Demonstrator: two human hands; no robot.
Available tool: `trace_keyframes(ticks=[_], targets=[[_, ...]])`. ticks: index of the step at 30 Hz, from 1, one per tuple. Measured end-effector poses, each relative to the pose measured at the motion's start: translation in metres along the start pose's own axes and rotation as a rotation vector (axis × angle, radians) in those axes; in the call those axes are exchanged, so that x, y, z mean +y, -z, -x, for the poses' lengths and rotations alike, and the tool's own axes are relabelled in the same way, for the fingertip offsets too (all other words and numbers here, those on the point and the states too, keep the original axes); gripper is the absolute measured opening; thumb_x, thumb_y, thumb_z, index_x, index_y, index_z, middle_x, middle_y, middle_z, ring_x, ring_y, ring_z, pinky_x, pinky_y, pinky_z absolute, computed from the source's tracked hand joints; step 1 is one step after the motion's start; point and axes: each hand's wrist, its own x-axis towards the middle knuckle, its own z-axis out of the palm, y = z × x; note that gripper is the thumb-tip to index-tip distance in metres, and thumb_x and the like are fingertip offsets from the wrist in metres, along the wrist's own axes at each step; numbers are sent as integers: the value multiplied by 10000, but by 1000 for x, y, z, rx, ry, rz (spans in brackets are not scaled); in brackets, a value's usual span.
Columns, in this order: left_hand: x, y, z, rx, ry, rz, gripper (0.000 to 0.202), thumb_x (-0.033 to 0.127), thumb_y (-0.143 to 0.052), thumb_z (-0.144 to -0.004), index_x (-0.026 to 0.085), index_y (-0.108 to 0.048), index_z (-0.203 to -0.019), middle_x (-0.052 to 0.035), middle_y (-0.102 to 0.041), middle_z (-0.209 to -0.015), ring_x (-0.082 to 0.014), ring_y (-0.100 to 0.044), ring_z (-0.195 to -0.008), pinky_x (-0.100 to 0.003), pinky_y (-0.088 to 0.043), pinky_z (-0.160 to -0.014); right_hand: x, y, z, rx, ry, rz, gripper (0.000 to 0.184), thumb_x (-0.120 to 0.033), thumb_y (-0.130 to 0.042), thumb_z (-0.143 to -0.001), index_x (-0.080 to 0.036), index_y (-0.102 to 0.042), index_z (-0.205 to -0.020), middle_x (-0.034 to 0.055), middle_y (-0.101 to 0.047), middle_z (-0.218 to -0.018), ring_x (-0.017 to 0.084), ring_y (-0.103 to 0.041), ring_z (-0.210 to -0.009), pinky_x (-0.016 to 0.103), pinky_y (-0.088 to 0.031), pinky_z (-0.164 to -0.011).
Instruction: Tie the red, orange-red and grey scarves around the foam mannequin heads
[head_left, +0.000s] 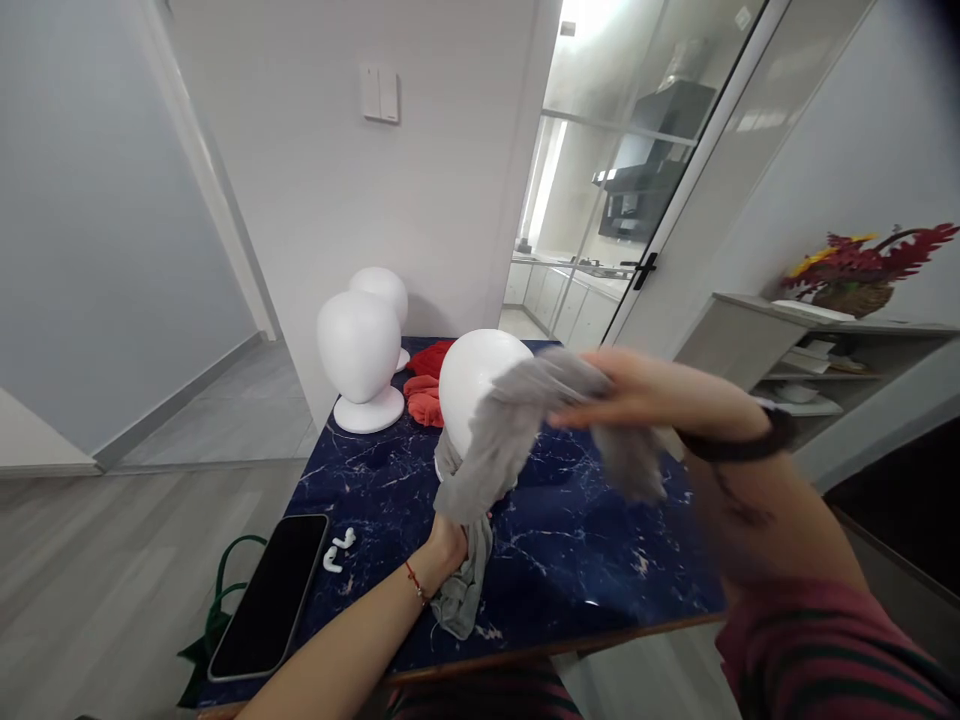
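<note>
Your right hand (619, 390), fingers nearly closed, grips grey cloth (499, 440); left hand (448, 542): fingers hidden, can't tell. Nearest head (474, 375) mostly uncovered, other two heads (360, 345) bare.

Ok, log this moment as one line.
right hand: holds gray cloth | left hand: grip hidden | white head form: partly behind cloth

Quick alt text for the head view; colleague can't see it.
A blurred right hand holds gray fabric in front of a white mannequin head on a blue marbled table; the left hand, partly hidden, is near the head's base. Two more mannequin heads stand farther back, left.
</note>
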Motion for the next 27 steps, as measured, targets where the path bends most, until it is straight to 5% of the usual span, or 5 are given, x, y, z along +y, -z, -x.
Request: trace_keyframes(ticks=[6,11,15,21,27], targets=[[2,-6,1,50,3,-45,255,220,-678,-703,104,-667,-930,-91,-712,-756,-101,-550,-483,-206,-422,-472,20,26,-166,132,129,146,178,-212,-666,-721,-98,-643,-855,11,-633,-770,89,-532,-702,213,-393,-667],[3,-8,5,0,-40,-113,321,213,-750,-663,119,-655,-955,-95,-721,-831,-111,-595,-575,-190,-416,-485,98,32,-219,152,-63,164,171,-244,-645,-724,-99,-647,-814,26,-622,-708,78,-496,-601,199,-365,-577],[0,-4,5,-31,-90,-144,314,222,-772,-648,128,-671,-930,-99,-718,-891,-141,-632,-684,-197,-448,-538,161,15,-186,231,-460,197,116,-220,-634,-718,-104,-624,-718,18,-588,-631,83,-468,-582,197,-334,-549],[-1,-4,2,-4,-69,-122,437,285,-754,-679,121,-615,-1060,-103,-720,-857,-110,-599,-563,-190,-445,-490,217,-23,-78,162,-652,51,367,-440,-547,-795,-132,-555,-596,-11,-472,-490,75,-389,-478,206,-296,-464],[3,-6,0,42,25,-61,453,379,-651,-778,119,-565,-1138,-102,-722,-761,-102,-546,-436,-192,-417,-411,202,-75,30,-69,-713,-945,403,-512,-650,-726,-115,-580,-730,-5,-532,-592,54,-400,-469,190,-356,-460]])
